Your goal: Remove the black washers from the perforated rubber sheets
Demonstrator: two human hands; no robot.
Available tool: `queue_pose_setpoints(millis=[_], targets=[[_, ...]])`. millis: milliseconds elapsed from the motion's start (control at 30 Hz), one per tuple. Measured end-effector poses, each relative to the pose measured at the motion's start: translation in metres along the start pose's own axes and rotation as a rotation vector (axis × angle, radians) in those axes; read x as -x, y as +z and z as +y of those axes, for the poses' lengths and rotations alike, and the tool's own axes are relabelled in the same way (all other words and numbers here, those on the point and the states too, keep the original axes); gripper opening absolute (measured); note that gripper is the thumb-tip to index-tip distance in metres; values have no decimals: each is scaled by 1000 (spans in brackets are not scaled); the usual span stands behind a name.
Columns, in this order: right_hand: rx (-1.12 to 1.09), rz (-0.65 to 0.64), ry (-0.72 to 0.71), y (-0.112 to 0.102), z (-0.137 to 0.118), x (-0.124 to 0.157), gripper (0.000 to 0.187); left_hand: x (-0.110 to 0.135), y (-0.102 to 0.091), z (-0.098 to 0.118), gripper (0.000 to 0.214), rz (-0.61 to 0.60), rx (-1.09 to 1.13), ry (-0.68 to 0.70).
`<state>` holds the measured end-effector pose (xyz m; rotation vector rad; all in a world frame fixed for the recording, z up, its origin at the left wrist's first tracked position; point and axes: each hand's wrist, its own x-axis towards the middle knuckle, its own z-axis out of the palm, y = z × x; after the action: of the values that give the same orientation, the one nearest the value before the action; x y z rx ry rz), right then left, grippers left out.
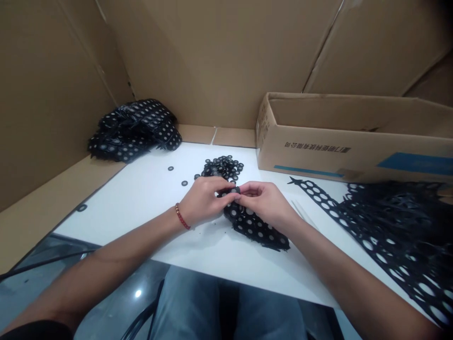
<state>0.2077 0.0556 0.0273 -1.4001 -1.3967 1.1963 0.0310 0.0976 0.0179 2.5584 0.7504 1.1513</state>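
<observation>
Both hands meet at the far end of a black rubber sheet (250,224) dotted with pale-centred rings, which lies slanted on the white table. My left hand (208,196), wearing a red beaded bracelet (181,216), pinches the sheet's edge between thumb and fingers. From the other side my right hand (267,200) grips the same edge, its fingertips touching close to the left thumb. Exactly what sits between the fingertips is partly hidden. Just beyond the hands is a pile of loose black rings (222,166).
A stack of dotted black sheets (136,130) rests at the back left. An open cardboard box (354,151) stands at the back right. Punched-out black webbing (399,231) heaps on the right. Single rings (81,208) lie scattered left on the white table (130,212).
</observation>
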Motion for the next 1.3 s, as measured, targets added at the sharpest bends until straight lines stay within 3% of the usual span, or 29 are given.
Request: queue_pose_setpoints(millis=[167,233,367,433,500,600,700,800,867,967,1100,1300], targets=[[117,-5,-88,2,-5,4,14,0,3,5,26,-32,-106,-20],[157,13,-114,2,-5,5,15,-5,3,1,32,5,-57,-189],[253,37,-145,1,-1,4,17,-17,-1,-31,37,192,278,-696],[277,43,-120,0,1,2,21,-19,-3,-49,37,184,185,-739],[246,57,-65,0,3,0,23,-19,-5,-58,33,106,-40,-637],[154,53,-17,0,1,0,23,-17,-6,-48,29,69,-272,-365],[107,-17,-33,-1,-2,1,19,-13,-6,-21,32,110,-255,-105],[15,-109,-55,-3,-1,3,12,-9,-3,1,26,-26,-222,149],[-87,-160,-50,-4,0,3,15,-6,-2,6,26,-97,-246,239],[-197,-150,5,-5,0,3,32,-4,0,0,25,-105,-213,262],[-129,20,50,-1,-3,5,48,-3,1,-7,22,-113,-148,218],[66,118,-278,5,-1,11,30,0,5,7,25,-44,-94,11]])
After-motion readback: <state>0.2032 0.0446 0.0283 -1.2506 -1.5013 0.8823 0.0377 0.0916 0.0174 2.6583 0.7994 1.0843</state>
